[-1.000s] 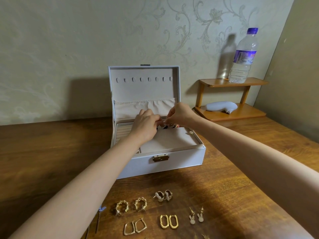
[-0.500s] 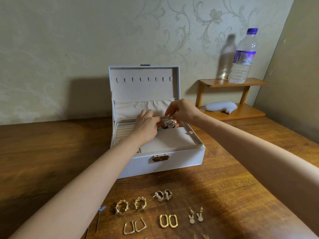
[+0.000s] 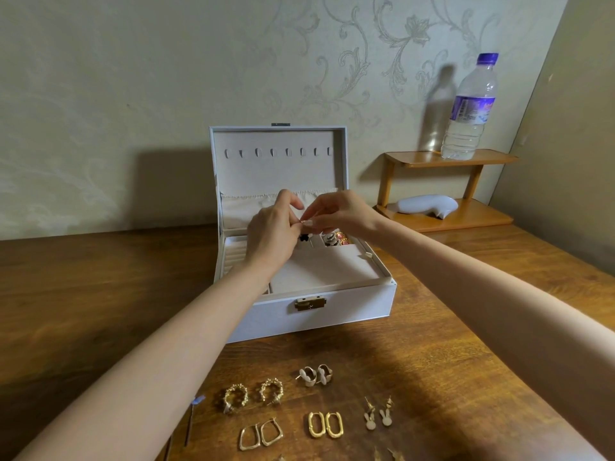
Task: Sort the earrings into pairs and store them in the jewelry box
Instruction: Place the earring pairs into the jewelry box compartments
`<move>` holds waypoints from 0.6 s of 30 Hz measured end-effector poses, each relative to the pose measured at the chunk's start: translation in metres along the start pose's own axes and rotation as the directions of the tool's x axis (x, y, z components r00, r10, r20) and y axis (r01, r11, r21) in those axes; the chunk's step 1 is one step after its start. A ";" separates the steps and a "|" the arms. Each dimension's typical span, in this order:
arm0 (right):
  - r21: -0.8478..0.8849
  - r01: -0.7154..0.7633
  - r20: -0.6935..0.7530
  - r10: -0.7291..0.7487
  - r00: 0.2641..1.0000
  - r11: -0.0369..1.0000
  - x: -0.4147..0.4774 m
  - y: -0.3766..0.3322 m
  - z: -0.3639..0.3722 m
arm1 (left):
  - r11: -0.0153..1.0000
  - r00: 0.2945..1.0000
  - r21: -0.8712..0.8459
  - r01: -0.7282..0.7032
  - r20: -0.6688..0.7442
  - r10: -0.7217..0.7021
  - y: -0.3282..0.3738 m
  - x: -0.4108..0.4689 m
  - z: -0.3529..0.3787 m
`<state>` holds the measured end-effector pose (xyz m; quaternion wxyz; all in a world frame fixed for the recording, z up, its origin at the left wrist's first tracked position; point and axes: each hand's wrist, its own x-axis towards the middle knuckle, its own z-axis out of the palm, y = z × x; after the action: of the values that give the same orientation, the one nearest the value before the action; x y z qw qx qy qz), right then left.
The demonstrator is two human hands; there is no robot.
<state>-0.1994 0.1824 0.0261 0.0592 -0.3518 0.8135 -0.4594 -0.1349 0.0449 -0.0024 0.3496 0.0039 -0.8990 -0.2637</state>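
Pinching earring (image 3: 303, 237) (over open jewelry box (image 3: 359, 309))

My wooden table (image 3: 83, 294) carries the open white jewelry box (image 3: 349, 314) toward the back and a small wooden shelf (image 3: 466, 214) at far right. Nearest me lie paired earrings: beaded hoops (image 3: 253, 395), cream clips (image 3: 315, 374), square hoops (image 3: 261, 435), oval hoops (image 3: 325, 424) and rabbit studs (image 3: 377, 415).
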 end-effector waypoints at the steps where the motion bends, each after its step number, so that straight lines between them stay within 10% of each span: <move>1: 0.004 0.001 -0.014 -0.001 1.000 1.000 0.001 0.000 0.000 | 1.000 1.000 -0.001 -0.002 -0.004 0.002 0.000 0.000 0.000; 9: -0.677 -0.133 -0.072 0.115 0.991 0.724 0.005 0.005 -0.003 | 0.999 0.999 0.026 -0.028 -0.017 0.028 -0.001 -0.002 0.002; 18: -0.768 -0.131 -0.053 0.141 0.989 0.627 0.016 0.006 0.003 | 0.998 1.000 0.049 -0.030 -0.006 0.031 -0.005 -0.001 0.005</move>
<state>-0.2134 0.1722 0.0234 -0.0567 -0.2839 0.9552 -0.0616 -0.1377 0.0436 -0.0084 0.3564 -0.0003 -0.9040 -0.2362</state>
